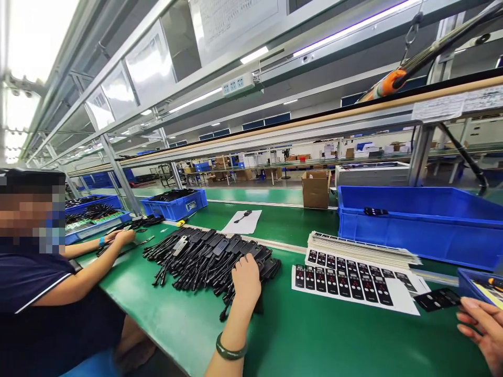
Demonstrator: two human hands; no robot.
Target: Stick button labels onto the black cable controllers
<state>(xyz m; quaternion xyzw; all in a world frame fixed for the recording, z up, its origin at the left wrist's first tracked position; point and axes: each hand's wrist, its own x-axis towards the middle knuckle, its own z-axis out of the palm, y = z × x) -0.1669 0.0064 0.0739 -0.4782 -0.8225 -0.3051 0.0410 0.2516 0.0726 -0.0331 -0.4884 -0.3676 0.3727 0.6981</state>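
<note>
A heap of black plastic modules with short cables [212, 256] covers the middle of the green bench. My left hand [247, 280], a dark bangle on its wrist, is at the heap's right end, fingers curled over a black cabled module; its fingertips are partly hidden. At the far right my right hand [483, 324] pinches the edge of a black label [438, 299] with small light marks, held above the bench. Between both hands lies a white sheet of black labels with red marks [341, 285], beside a stack of similar sheets [361, 250].
A large blue bin [420, 222] stands behind the sheets, with a black module on its rim. Another blue container [471, 280] is at right. A co-worker [58, 293] sits at left, handling cables. Farther back are a blue crate [175, 207], a white paper [243, 224] and a carton [315, 189].
</note>
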